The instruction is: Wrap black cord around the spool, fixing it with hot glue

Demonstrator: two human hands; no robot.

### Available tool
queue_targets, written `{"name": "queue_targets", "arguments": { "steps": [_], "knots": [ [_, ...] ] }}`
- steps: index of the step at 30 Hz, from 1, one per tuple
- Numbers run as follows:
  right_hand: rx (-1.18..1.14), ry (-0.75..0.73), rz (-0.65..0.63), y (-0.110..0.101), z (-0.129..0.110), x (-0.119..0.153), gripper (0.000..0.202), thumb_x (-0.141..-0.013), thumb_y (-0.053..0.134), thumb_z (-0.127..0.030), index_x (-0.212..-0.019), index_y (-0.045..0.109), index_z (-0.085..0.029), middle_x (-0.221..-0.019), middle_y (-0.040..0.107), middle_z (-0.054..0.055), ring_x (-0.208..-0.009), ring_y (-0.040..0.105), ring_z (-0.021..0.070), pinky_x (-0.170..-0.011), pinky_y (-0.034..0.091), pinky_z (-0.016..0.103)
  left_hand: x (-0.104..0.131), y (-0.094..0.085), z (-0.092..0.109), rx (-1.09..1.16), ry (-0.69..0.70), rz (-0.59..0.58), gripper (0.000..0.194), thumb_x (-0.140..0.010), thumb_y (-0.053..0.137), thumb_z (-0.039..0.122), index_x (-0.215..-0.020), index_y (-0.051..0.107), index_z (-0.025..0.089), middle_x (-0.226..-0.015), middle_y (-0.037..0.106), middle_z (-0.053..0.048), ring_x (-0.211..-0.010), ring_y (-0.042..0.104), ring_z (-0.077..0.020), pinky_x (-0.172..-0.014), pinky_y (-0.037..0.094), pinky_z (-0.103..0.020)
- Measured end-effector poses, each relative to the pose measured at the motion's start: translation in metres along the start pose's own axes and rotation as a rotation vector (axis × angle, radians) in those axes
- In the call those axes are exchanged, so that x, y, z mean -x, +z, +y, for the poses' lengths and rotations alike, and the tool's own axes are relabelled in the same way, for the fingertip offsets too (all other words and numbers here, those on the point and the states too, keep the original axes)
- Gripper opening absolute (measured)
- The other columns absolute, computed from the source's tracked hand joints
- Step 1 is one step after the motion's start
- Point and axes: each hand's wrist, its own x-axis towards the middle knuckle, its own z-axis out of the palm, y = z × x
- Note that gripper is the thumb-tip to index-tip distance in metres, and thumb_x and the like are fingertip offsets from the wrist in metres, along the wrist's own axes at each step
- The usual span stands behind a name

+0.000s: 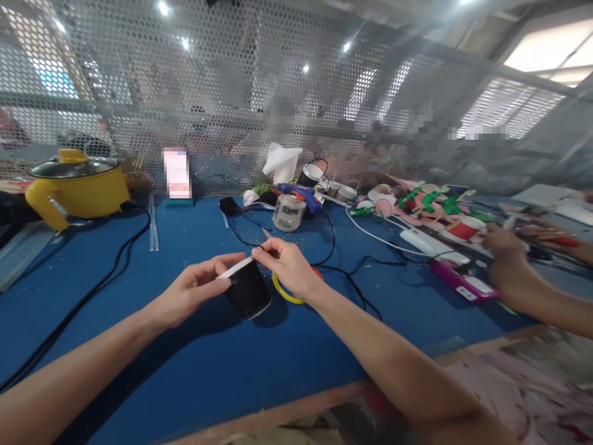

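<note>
A small black cup-shaped piece (249, 289) with a white rim is held tilted above the blue table (278, 364). My left hand (188, 289) grips it at the rim's left side, thumb on the near side and fingers behind. At the other end of the rim, my right hand (287, 267) pinches the edge between thumb and fingertips. Under my right wrist, a yellow ring (283, 295) lies on the table, with a bit of red beside it.
A yellow pot (86, 188) and a phone on a stand (178, 176) are at the back left. A blue glue gun (299, 190) rests on a clear jar (288, 213). Cables, a power strip (433, 246), a purple box (463, 283) and another person's hands (507, 247) are on the right.
</note>
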Motion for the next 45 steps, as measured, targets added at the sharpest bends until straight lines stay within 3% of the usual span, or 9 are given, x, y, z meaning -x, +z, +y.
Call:
{"name": "queue_targets", "arguments": {
  "steps": [8,16,26,31,38,45],
  "knots": [
    [-0.363,0.121,-0.074,0.003,-0.002,0.001,0.026,-0.064,0.063,-0.040,-0.069,0.052,-0.016,-0.069,0.054,-0.001,-0.065,0.050,0.0101,-0.067,0.041,0.027,0.001,0.000,0.007,0.148,0.036,-0.046,0.016,-0.071,0.060,0.027,-0.062,0.056,0.015,-0.129,0.045,-0.005,-0.121,0.036,-0.0277,-0.097,0.031,-0.042],
    [-0.426,0.132,-0.122,0.001,-0.003,0.001,0.028,-0.060,0.066,-0.039,-0.065,0.051,-0.016,-0.063,0.051,-0.003,-0.052,0.042,0.0063,-0.050,0.035,0.021,0.001,-0.004,0.007,0.058,-0.018,-0.051,0.017,-0.068,0.063,0.033,-0.063,0.060,0.017,-0.133,0.040,-0.003,-0.119,0.038,-0.0287,-0.096,0.033,-0.043],
    [-0.354,0.146,-0.195,-0.003,-0.003,-0.001,0.030,-0.065,0.061,-0.043,-0.065,0.045,-0.018,-0.050,0.048,-0.006,-0.042,0.042,0.0055,-0.038,0.030,0.018,-0.001,-0.009,0.001,0.089,-0.031,-0.028,0.013,-0.067,0.064,0.031,-0.067,0.062,0.019,-0.133,0.039,-0.001,-0.123,0.032,-0.0277,-0.098,0.030,-0.042],
    [-0.307,0.115,-0.204,-0.007,-0.005,-0.001,0.026,-0.069,0.058,-0.041,-0.066,0.044,-0.019,-0.049,0.050,-0.006,-0.042,0.045,0.0060,-0.039,0.034,0.018,-0.003,-0.011,-0.001,0.109,-0.041,-0.008,0.015,-0.067,0.064,0.032,-0.066,0.060,0.018,-0.133,0.040,-0.003,-0.120,0.037,-0.0281,-0.098,0.030,-0.044],
    [-0.211,0.038,-0.266,-0.009,-0.004,-0.002,0.020,-0.071,0.057,-0.034,-0.071,0.046,-0.017,-0.056,0.049,-0.004,-0.050,0.049,0.0076,-0.046,0.043,0.021,-0.005,-0.016,-0.006,0.121,-0.060,-0.006,0.014,-0.068,0.063,0.032,-0.069,0.060,0.018,-0.133,0.040,-0.003,-0.122,0.033,-0.0277,-0.099,0.027,-0.042],
    [-0.010,-0.068,-0.271,-0.007,0.003,-0.003,0.015,-0.075,0.052,-0.028,-0.069,0.044,-0.018,-0.059,0.046,-0.004,-0.048,0.046,0.0075,-0.048,0.041,0.023,-0.008,-0.024,-0.008,-0.146,-0.077,-0.008,0.018,-0.070,0.059,0.035,-0.079,0.057,0.020,-0.132,0.040,-0.004,-0.118,0.038,-0.0279,-0.098,0.028,-0.042]
  ]
}}
